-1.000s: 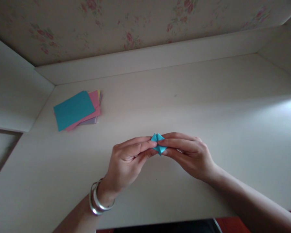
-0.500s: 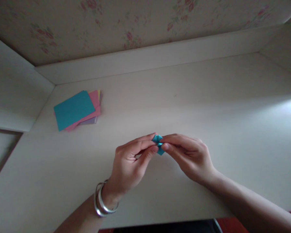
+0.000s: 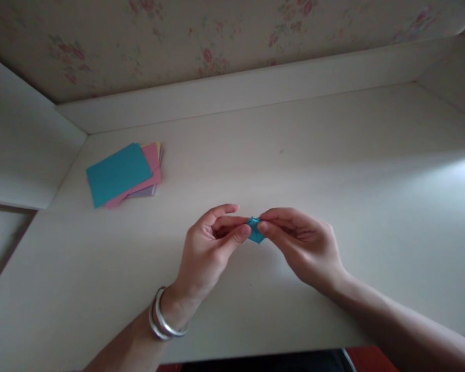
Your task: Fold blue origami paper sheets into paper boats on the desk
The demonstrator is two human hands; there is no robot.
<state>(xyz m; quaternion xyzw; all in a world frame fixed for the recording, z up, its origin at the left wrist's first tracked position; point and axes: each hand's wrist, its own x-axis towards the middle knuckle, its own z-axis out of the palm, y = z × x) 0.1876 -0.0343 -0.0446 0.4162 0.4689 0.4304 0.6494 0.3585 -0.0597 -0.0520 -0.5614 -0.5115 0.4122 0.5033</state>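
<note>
A white surface (image 3: 333, 155) is backed by a low white ledge and a wall covered in faded floral paper (image 3: 232, 36). Above the surface, nearer its front edge than its back one, a small piece of folded blue paper (image 3: 256, 236) is pinched between the two hands. Its left side is gripped by the thumb and a finger of the left hand (image 3: 210, 250), with one finger held out clear of it; its right side is gripped by the thumb and fingers of the right hand (image 3: 308, 245). Silver bangles (image 3: 165, 326) are worn on the left wrist. Towards the back left corner, a stack of coloured sheets (image 3: 118, 175) is fanned out, a blue one uppermost, all lying flat.

Much folding appears to have been done on the held piece, judging by its compact, pointed shape; whether any creases are left to be made cannot be told.

Compared with half a second ago, the upper flaps are shown less spread, and the left finger has been lifted off the paper. The stack has been left undisturbed.
</note>
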